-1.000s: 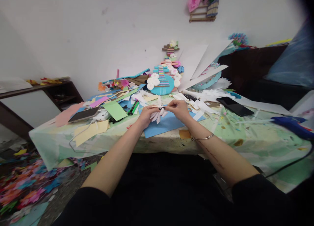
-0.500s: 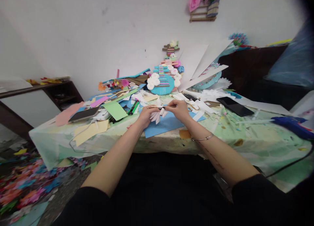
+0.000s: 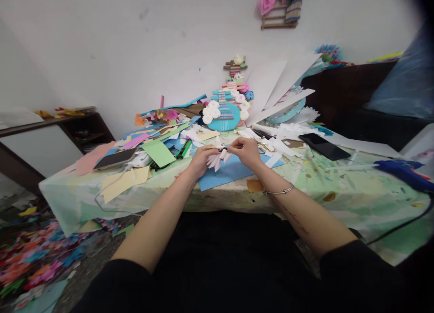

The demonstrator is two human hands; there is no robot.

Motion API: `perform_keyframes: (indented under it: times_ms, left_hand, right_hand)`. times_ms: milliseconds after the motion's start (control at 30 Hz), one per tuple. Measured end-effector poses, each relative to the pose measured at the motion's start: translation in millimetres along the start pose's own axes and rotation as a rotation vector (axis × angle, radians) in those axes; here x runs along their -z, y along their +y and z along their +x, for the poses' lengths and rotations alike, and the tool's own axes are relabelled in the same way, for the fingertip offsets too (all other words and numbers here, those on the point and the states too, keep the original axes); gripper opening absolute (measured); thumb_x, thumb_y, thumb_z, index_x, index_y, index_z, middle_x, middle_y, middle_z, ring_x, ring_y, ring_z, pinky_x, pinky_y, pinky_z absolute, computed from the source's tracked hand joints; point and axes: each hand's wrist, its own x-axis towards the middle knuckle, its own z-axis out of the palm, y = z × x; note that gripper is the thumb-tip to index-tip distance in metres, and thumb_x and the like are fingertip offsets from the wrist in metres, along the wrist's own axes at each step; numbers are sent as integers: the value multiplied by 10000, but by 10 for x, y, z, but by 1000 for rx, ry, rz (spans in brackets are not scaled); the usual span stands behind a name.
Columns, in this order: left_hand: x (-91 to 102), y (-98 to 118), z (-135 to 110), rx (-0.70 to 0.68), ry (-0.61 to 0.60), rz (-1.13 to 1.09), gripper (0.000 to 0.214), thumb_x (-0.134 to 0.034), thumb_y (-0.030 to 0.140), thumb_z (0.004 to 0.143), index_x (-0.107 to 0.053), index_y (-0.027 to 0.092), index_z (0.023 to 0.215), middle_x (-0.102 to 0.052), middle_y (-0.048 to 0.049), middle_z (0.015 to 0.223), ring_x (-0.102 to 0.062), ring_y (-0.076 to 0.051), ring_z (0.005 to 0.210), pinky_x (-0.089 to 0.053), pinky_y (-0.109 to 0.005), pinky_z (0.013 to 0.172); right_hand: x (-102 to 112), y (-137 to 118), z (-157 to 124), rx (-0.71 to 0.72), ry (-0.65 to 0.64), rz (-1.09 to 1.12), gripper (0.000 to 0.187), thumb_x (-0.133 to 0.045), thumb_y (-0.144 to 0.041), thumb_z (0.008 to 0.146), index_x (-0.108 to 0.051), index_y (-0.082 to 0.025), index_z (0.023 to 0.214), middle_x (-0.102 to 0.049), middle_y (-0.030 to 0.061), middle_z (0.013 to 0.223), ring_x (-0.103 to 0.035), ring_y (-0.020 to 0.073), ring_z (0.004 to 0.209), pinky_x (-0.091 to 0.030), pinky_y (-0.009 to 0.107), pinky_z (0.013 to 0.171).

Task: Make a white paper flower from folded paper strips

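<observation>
A strip of white paper (image 3: 214,161) with petal-like cut ends is held up over the table's front part. My left hand (image 3: 200,160) grips its left side, with the petals hanging below the fingers. My right hand (image 3: 247,151) pinches at its right end, fingers bent close together. Something small and dark shows between the fingertips; I cannot make out what it is. Beneath both hands lies a sheet of blue paper (image 3: 233,173). The fingertips partly cover the white paper's upper edge.
A green cutter (image 3: 184,149) and a green card (image 3: 158,153) lie on the left, near a phone-like device (image 3: 115,159). Right of the hands are white paper scraps (image 3: 283,146), a black phone (image 3: 324,146) and a blue glue gun (image 3: 403,172). A blue lute-shaped craft (image 3: 225,118) stands behind.
Both hands keep nearly the same place and grip on the white paper. The view has shifted only slightly.
</observation>
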Motion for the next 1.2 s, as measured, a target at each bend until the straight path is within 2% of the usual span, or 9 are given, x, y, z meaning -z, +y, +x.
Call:
perform_keyframes:
  times_ms: [133,267,500,700,767,900,1200]
  left_hand:
    - [8,-8,0,-35,-32,17,173,-755,153,489,-682,147,646,-665,3,631,-568,-113,542,-397,-220,515]
    - [15,-13,-12,-54,-74,72,203,-779,265,546,-699,134,680,-673,-17,640,-545,-103,519,-362,-221,493]
    - [-5,-15,-16,-171,-14,193,237,-774,319,567,-695,132,690,-657,0,641,-515,-89,525,-341,-214,504]
    - [-18,3,-18,-174,35,220,252,-767,330,560,-679,125,677,-639,4,591,-480,-84,491,-335,-219,499]
    - [-9,-4,-13,-174,24,226,260,-767,333,562,-676,124,687,-628,8,568,-465,-81,477,-324,-219,492]
    - [16,-26,6,-178,-13,227,277,-772,335,568,-678,116,709,-644,-4,596,-473,-81,486,-311,-216,488]
    - [16,-16,-4,-189,-45,237,279,-769,349,590,-668,120,713,-621,5,579,-449,-71,463,-305,-220,481]
  right_hand:
    - [22,-4,13,6,-19,46,231,-697,-385,658,-647,-164,610,-653,28,618,-562,148,599,-415,275,615]
    - [44,-15,15,25,-18,55,232,-707,-385,655,-650,-164,610,-655,31,621,-559,151,600,-410,275,603]
    - [36,-4,0,160,31,-130,210,-673,-353,719,-646,-167,626,-662,27,665,-567,147,649,-399,272,661]
    - [60,-1,6,232,-144,-245,197,-568,-310,800,-658,-153,719,-630,19,639,-523,121,592,-341,234,591]
    - [78,-4,15,235,-208,-308,252,-514,-306,832,-645,-151,682,-594,11,594,-480,111,558,-294,236,558]
    - [99,-1,36,198,-268,-332,418,-438,-378,870,-594,-144,562,-533,15,533,-439,109,534,-244,254,539]
    - [107,-6,47,24,-318,-125,531,-420,-565,830,-608,-147,560,-498,4,504,-451,112,534,-270,257,557]
